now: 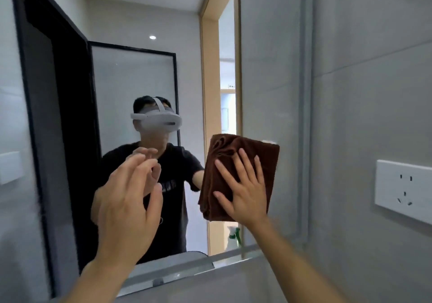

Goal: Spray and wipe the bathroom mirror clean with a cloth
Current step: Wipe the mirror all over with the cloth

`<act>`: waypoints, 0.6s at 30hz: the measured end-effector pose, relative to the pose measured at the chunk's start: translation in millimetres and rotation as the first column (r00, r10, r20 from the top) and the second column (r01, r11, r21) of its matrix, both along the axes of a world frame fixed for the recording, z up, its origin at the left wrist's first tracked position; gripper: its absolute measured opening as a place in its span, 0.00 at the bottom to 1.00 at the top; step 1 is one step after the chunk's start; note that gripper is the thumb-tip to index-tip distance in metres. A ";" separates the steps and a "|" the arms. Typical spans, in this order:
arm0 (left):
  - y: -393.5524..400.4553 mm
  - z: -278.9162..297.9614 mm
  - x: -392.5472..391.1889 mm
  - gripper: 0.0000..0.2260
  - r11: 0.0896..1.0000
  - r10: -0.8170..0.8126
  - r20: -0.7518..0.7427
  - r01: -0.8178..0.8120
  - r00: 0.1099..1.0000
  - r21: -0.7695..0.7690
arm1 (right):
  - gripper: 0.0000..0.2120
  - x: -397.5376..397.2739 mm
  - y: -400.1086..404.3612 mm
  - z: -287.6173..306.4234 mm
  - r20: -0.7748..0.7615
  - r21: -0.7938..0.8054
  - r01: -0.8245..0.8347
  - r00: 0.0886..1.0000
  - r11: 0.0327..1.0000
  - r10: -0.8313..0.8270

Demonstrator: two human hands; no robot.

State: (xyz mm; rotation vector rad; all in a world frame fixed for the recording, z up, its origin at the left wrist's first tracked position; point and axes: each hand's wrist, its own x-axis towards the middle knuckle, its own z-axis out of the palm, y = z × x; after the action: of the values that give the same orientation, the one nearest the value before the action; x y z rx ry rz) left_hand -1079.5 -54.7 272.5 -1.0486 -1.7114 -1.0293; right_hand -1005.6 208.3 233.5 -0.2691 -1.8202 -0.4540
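Head view, right grip: the right hand (245, 190) lies flat with its fingers spread and straight, palm pressing the brown cloth (236, 174) against the glass; it pins the cloth and does not curl around it.
Head view, cloth: folded into a thick pad, it sits under the right grip at the right edge of the bathroom mirror (140, 80), with its far corner lapping over onto the grey wall tile (350, 115).
Head view, left grip: the left hand (131, 200) hangs in the air to the left of the cloth grip, fingers loose and parted, holding nothing; I cannot tell whether its fingertips touch the glass.
Head view, spray bottle: a white bottle with a green trigger (233, 233) shows only as a reflection, below the right grip near the mirror's lower right corner; neither hand has it.
Head view, surroundings: a white wall socket (404, 189) is well to the right of the cloth grip.
Progress, spraying: likely finished, since the bottle is set aside, though no droplets or streaks are visible on the glass.
Progress, wiping: under way at the right edge, mid-height.
Progress, remaining: the pictures do not show which areas are already wiped; by my judgement the wide left and upper parts may yet need passes.
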 end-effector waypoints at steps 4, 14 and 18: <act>37.0 -11.1 20.0 0.17 0.999 -0.032 -0.017 0.031 0.999 -0.036 | 0.32 31.5 54.7 -11.1 -0.082 -0.102 0.052 0.995 0.993 -0.060; 62.0 -35.5 26.1 0.19 0.980 -0.071 -0.003 0.069 0.997 -0.186 | 0.33 37.2 67.8 -59.1 -0.262 -0.344 0.032 0.956 0.939 -0.129; 42.7 -41.5 9.2 0.18 0.984 -0.037 0.006 0.037 0.999 -0.177 | 0.33 17.0 35.1 -68.8 -0.275 -0.351 0.009 0.955 0.936 -0.112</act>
State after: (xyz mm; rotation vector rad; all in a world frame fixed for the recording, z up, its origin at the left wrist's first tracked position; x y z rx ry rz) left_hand -1070.3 -12.0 231.0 -1.1957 -1.8174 -0.9145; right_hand -988.6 243.5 164.8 -0.6060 -1.5945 -0.1211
